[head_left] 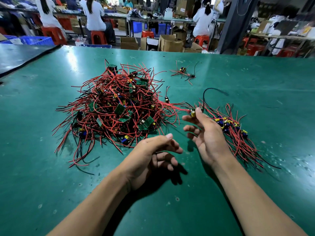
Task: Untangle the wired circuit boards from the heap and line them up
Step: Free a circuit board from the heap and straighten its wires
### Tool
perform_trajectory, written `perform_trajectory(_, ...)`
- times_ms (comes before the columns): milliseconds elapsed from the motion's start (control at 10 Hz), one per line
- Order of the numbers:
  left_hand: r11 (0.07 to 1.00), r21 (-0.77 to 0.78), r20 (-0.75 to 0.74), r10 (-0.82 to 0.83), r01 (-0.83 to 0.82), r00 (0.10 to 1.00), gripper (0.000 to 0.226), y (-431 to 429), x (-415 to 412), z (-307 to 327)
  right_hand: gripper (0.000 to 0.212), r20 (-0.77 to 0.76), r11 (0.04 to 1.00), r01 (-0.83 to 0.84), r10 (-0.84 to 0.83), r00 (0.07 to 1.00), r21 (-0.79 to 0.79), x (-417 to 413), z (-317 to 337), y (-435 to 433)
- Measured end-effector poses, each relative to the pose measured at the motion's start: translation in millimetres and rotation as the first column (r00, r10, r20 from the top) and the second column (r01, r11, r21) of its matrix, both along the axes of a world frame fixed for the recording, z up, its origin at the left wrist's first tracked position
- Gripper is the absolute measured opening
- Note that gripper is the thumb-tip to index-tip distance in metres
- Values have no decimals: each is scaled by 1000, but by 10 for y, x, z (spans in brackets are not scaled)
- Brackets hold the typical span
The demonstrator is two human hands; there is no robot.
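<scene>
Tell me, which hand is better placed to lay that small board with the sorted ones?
Right, probably. The right hand pinches the board, and the sorted row lies just beside it. The left hand holds nothing and sits nearer the heap.

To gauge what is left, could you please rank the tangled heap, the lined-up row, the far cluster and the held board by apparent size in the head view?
1. tangled heap
2. lined-up row
3. far cluster, shrunk by distance, so its true rank is unsure
4. held board, pinched by the right hand
</scene>
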State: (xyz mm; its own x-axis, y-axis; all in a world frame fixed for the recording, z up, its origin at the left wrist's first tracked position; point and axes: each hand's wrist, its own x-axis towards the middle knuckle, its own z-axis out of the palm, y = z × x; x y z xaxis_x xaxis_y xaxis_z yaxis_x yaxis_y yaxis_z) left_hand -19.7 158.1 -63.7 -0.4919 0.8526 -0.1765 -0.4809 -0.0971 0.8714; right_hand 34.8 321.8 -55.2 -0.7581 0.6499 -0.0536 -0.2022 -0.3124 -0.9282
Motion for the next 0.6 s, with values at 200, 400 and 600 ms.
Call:
perform_trajectory(200,996,26,53,81,-83,995,36,22,-8,-19,32,-124,936,-313,295,947,-162,91,75,-9)
perform_trajectory(400,1000,-24,-30,17,-18,999,43,-6,-72,-85,36,126,856,-514,516,847,-52,136,38,-93)
perform_trajectory(600,1000,-10,-145,-16,14,989,47,4,-101,-92,14,35,774,-620,628,777,-131,135,33,-204)
